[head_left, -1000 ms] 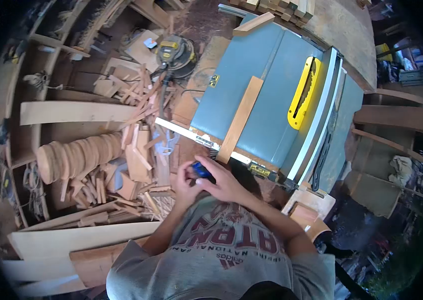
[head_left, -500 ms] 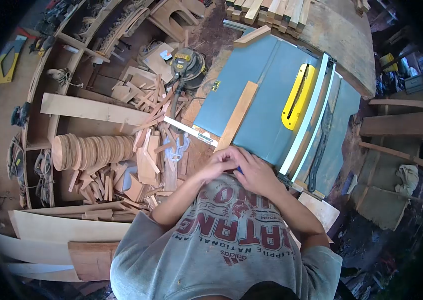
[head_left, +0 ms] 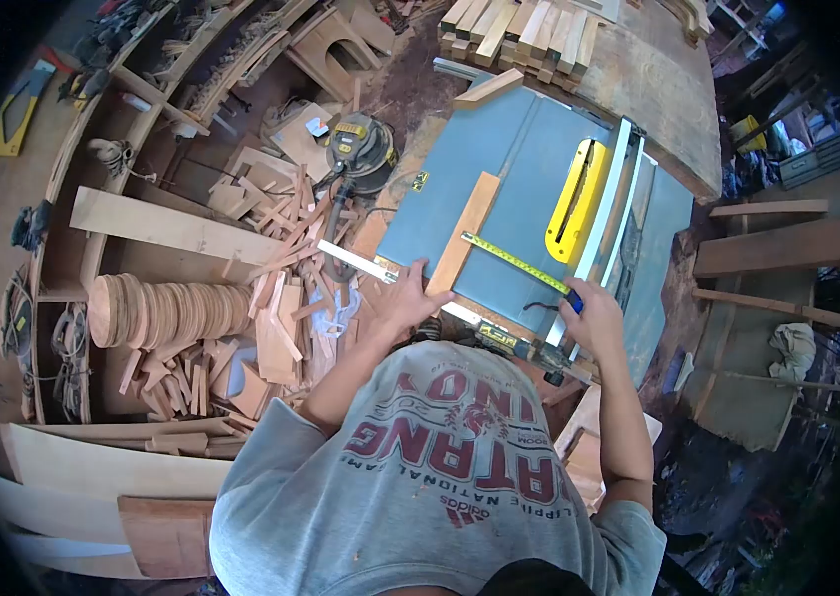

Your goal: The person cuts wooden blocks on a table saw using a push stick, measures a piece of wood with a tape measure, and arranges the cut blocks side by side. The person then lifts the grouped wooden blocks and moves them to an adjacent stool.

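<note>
My left hand (head_left: 412, 298) grips the near end of a narrow wooden strip (head_left: 466, 230), its thumb across the end and fingers at the left side. The strip lies slanted on the blue-grey top of a table saw (head_left: 440, 194). In my right hand (head_left: 596, 320) is a tape measure (head_left: 573, 300) with a blue case. Its yellow blade (head_left: 514, 262) runs out leftward over the saw top, and the tip reaches the strip's right edge. A yellow throat plate (head_left: 577, 201) and the long pale rip fence (head_left: 607, 214) lie beyond the right hand.
An angled wooden piece (head_left: 489, 89) lies at the saw's far edge, before stacked lumber (head_left: 529, 35). Left of the saw are a sander (head_left: 360, 149), scattered offcuts (head_left: 271, 199) and a row of wooden discs (head_left: 166, 310). Boards (head_left: 777, 246) stand on the right.
My hands have moved apart from in front of my chest. The left has taken hold of the strip's end; the right has moved rightward with the tape measure, its blade now drawn out.
</note>
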A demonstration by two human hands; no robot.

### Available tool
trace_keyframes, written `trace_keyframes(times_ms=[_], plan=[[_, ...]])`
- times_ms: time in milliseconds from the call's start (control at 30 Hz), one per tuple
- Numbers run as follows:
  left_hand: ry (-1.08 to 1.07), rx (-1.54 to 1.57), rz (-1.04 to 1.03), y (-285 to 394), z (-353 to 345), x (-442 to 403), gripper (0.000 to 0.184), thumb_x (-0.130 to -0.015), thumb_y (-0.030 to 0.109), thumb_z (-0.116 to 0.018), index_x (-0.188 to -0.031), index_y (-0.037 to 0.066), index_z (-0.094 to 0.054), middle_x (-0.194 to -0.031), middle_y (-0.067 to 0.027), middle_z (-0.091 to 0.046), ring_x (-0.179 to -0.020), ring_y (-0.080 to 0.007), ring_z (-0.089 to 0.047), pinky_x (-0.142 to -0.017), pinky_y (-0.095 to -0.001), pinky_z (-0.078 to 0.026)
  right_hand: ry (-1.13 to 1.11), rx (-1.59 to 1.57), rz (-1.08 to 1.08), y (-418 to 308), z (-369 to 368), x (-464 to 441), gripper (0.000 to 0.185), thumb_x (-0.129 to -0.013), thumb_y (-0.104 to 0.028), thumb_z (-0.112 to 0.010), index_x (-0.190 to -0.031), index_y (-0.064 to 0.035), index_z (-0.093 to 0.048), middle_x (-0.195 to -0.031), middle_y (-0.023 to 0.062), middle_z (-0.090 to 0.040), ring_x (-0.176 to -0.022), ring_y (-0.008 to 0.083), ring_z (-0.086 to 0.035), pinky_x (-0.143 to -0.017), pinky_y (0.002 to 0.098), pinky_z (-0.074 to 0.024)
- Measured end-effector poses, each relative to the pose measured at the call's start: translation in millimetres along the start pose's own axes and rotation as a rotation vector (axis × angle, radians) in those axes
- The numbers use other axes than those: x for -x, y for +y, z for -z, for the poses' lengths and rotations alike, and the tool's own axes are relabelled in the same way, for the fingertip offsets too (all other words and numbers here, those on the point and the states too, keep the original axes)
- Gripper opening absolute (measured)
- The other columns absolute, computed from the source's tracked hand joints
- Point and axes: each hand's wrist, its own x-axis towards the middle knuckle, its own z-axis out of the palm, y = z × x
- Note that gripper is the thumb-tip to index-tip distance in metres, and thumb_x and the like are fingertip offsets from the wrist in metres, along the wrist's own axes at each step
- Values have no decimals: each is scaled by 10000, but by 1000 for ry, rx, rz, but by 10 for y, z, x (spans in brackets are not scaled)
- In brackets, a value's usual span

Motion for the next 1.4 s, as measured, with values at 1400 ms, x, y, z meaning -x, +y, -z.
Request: trace_keyframes(times_ms=[1400], plan=[[-1022, 2052, 9, 260, 412, 486, 684, -1007, 505, -573, -1445, -12, -481, -994, -115, -616, -790, -217, -593, -574, -314, -470, 90, -171, 41, -552, 591, 618, 316, -859, -200, -744, -1132, -42, -719, -998, 165, -693, -975, 379, -675, -879, 446, -521]])
